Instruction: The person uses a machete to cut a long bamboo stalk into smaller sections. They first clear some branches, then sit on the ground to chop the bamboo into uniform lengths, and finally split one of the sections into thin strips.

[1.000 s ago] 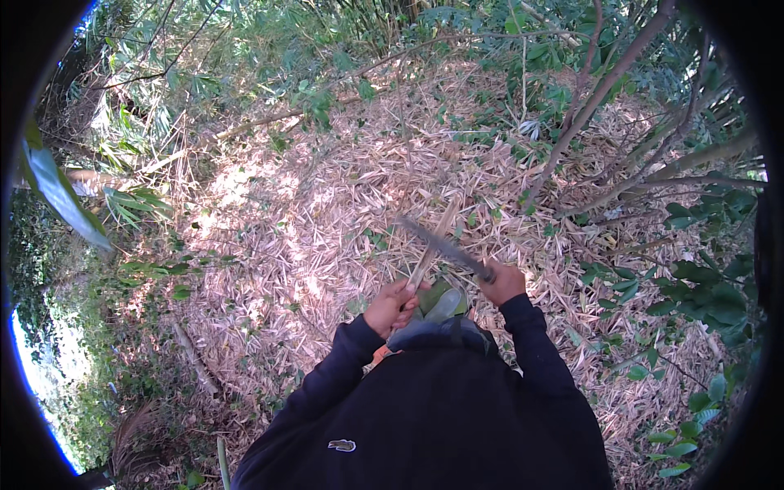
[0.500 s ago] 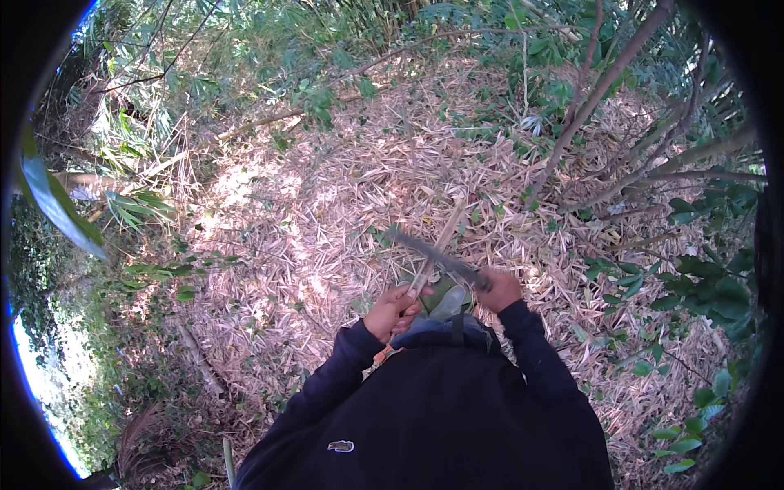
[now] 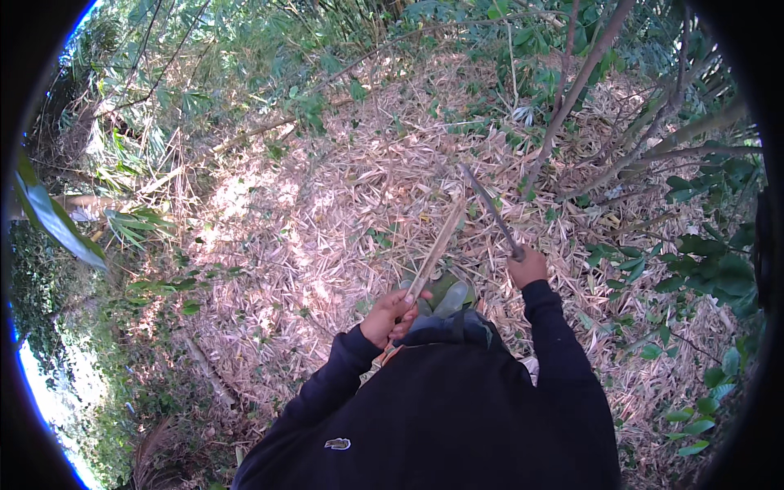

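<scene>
My left hand (image 3: 392, 318) is closed round the lower end of a pale, flat strip that looks like split bamboo (image 3: 436, 251). The strip tilts up and to the right, away from my body. On the right, my right hand (image 3: 527, 268) grips the handle of a machete (image 3: 492, 211). Its dark blade points forward and a little left, apart from the strip. Below the strip, between my hands, show my boots (image 3: 451, 299), partly hidden by my dark clothing.
Dry fallen leaves (image 3: 302, 212) cover the ground. Thin slanting trunks (image 3: 584, 73) and branches stand at the right, with leafy shrubs (image 3: 714, 273) beside them. A long broad leaf (image 3: 53, 208) hangs close at the far left. A fallen pole (image 3: 249, 135) lies ahead.
The machete has left its place across the bamboo strip. My right hand has moved right and slightly forward, and the blade has swung to point forward. My left hand stays nearly still.
</scene>
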{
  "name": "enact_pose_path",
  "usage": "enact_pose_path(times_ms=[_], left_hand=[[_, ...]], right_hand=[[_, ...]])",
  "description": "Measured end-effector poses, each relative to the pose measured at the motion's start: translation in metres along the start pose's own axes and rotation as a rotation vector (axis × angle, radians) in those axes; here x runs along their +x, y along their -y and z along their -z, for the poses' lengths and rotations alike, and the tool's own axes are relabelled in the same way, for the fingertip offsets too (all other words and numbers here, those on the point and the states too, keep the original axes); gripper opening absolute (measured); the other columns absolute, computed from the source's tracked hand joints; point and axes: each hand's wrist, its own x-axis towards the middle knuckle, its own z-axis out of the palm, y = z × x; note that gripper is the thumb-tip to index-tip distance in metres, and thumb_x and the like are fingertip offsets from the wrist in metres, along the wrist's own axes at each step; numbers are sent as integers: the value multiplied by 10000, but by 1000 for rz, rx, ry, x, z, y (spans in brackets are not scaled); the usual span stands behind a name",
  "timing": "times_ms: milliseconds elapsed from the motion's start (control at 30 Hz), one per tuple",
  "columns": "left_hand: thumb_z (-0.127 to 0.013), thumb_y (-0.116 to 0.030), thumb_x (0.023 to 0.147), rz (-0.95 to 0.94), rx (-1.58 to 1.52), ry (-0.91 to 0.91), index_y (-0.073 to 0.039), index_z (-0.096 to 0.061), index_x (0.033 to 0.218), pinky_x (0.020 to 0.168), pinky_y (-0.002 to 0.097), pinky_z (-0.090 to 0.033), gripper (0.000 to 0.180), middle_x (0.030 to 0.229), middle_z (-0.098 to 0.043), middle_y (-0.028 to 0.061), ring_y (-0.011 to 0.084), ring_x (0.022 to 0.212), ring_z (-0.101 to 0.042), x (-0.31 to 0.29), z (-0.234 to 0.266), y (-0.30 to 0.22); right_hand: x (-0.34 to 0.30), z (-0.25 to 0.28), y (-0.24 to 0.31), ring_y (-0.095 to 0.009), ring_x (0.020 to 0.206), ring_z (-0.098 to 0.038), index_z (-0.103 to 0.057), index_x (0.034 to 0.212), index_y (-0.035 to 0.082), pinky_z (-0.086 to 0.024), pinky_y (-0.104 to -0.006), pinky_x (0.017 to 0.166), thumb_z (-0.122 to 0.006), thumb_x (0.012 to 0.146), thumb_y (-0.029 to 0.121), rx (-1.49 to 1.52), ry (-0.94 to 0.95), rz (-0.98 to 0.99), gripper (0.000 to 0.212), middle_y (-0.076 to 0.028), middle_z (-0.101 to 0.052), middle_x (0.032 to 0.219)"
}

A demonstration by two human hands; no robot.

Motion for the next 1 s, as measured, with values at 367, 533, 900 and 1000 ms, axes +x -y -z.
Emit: enact_pose_path(times_ms=[367,533,900,1000], left_hand=[[-375,-167,991,-11,187,-152,-50,-497,1125,371,176,-277,215,668,-397,-35,29,447,-328,25,-15,5],[-366,-157,990,15,133,-111,-47,-495,1133,368,176,-271,222,660,-388,-42,28,444,-323,22,-20,0],[-383,-111,962,-11,19,-284,-11,-480,1168,371,183,-253,248,680,-411,-25,44,434,-298,21,1,8],[-408,-170,982,-3,163,-263,-44,-497,1136,372,185,-254,219,676,-399,-35,36,446,-305,27,-8,13]], right_hand=[[-28,-8,9,-343,676,-633,-602,807,159,-499,-475,627,-670,714,350,-203,216,275,223,-134,-631,675],[-8,8,16,-355,660,-628,-640,785,83,-506,-438,635,-694,690,270,-136,104,205,217,-160,-624,650],[-54,-5,54,-341,651,-631,-622,848,132,-496,-457,610,-663,686,292,-1,291,317,231,-135,-639,687],[-57,-6,70,-327,647,-629,-609,834,164,-486,-454,582,-666,680,313,-117,336,437,221,-112,-624,662]])
